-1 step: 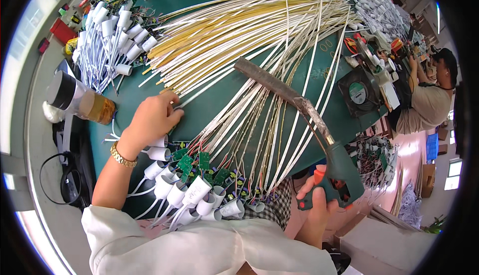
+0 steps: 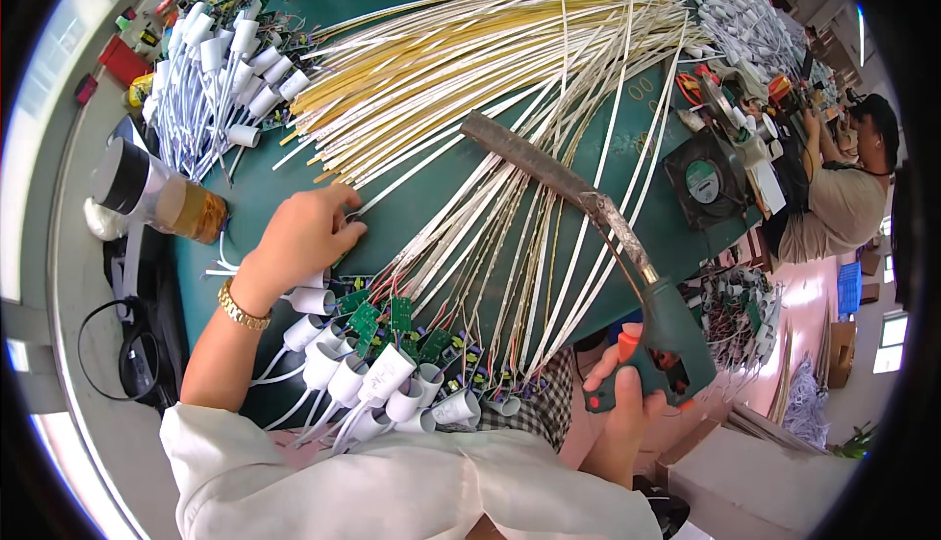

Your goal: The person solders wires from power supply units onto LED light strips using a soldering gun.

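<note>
My left hand [image 2: 306,231], with a gold watch band [image 2: 241,307] at its wrist, is curled over the green table [image 2: 392,209]. Its thumb and forefinger close around the near end of a thin white LED strip [image 2: 407,179]. Pistol-shaped and green, a soldering gun [image 2: 676,339] with an orange trigger is gripped in my right hand [image 2: 627,398]. The gun's dark, scorched barrel [image 2: 529,160] reaches left above the strips. Below the left hand lie green circuit boards [image 2: 365,322] and white plastic caps [image 2: 387,375] with cables; thin wires join boards to several strips.
A large fan of white and yellow strips [image 2: 441,70] covers the far table. White-capped cables [image 2: 211,70] and a jar of amber contents [image 2: 186,209] stand left. A black cooling fan [image 2: 704,182] sits right; beyond it, another person [image 2: 848,197] works.
My left hand has shifted slightly, its fingers rising and moving a little right around the strip's end. The soldering gun and my right hand stay almost still.
</note>
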`<state>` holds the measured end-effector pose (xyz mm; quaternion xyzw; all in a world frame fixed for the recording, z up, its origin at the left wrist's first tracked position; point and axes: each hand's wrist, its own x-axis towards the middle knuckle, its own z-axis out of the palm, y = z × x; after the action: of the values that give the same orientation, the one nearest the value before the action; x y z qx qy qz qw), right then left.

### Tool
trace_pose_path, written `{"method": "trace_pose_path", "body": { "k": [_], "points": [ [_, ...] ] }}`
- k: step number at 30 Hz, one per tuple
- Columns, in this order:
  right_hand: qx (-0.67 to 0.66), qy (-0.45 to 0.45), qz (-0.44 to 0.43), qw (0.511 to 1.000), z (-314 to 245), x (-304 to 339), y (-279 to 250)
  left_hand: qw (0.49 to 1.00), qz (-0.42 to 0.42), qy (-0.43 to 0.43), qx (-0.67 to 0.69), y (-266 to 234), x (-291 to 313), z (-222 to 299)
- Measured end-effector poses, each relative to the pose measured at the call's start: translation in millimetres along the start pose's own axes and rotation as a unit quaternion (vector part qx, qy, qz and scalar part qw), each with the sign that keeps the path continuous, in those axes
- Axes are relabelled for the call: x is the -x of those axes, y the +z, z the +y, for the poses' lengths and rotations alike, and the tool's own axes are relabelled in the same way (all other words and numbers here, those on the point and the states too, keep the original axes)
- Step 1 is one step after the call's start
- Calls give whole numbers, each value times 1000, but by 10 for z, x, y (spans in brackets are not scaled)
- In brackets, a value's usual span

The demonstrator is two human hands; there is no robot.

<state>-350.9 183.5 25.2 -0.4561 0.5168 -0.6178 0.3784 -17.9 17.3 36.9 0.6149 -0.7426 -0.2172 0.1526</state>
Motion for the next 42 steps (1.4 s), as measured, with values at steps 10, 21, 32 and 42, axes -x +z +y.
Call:
{"method": "trace_pose_path", "body": {
  "k": [10,21,32,42],
  "points": [
    [-11,12,-47,999,130,6,47,984,-82,112,-112,134,228,224],
    [-32,27,-89,995,175,-248,188,960,-85,267,-2,-15,188,88],
    [-94,48,-88,990,155,-395,412,989,-32,143,19,-301,-414,-175],
    [-88,56,-70,992,171,-342,428,956,130,12,-264,-379,-921,-1097]
  ]
}}
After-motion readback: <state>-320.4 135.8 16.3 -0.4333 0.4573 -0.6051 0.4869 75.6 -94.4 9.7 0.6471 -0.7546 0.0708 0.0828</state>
